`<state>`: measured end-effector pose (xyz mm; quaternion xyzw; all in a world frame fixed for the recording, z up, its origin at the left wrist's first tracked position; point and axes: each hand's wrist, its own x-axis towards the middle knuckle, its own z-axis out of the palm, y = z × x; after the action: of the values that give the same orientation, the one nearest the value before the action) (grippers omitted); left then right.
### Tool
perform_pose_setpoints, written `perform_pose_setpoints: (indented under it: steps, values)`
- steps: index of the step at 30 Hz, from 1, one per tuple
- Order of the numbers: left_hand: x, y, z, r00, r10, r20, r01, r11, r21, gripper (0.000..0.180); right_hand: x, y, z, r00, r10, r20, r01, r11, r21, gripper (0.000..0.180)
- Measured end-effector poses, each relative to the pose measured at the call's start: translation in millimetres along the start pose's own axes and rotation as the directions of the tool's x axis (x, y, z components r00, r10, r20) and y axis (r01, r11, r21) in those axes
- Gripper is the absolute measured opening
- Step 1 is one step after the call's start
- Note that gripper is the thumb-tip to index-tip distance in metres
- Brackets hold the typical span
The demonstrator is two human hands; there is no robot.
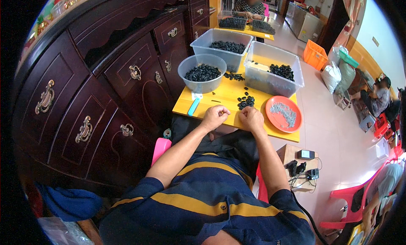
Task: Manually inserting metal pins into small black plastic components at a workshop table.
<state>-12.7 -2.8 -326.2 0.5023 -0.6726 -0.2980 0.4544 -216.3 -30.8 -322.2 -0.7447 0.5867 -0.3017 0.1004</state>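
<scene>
The left hand is curled shut, thumb and fingers pinched together on something too small to see. The right hand lies curled on the yellow table, just below a little pile of small black pieces; I cannot tell if it holds any. These pieces look light and hard, best pinched one by one.

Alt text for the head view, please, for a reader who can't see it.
A seated person's left hand and right hand rest closed at the near edge of a yellow table, beside a small pile of black pieces. Beyond stand a round grey bowl, two clear bins and an orange plate.
</scene>
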Motion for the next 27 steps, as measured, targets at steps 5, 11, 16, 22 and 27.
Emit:
perform_pose_setpoints:
  steps: [5,11,16,22,27]
  values:
    - [2,-10,2,0.996,0.086,-0.011,-0.086,0.996,-0.011,0.010,-1,-5,-3,1.000,0.019,0.000,-0.019,1.000,-0.004,0.019]
    - [6,-17,4,0.999,0.054,0.003,-0.054,0.998,-0.012,0.011,0,-6,-1,1.000,0.013,-0.017,-0.014,0.998,-0.061,0.020]
    - [6,-16,4,0.999,0.040,-0.005,-0.040,0.998,-0.058,0.011,-1,-5,1,1.000,0.002,-0.027,-0.004,0.998,-0.064,0.019]
    - [5,-14,4,1.000,0.022,0.007,-0.022,0.999,-0.028,0.011,-4,-6,1,0.999,-0.005,-0.045,0.003,0.999,-0.052,0.018]
    - [5,-17,4,0.998,0.055,-0.004,-0.055,0.998,-0.011,0.011,-6,-7,-1,0.996,-0.050,-0.070,0.049,0.999,-0.019,0.019]
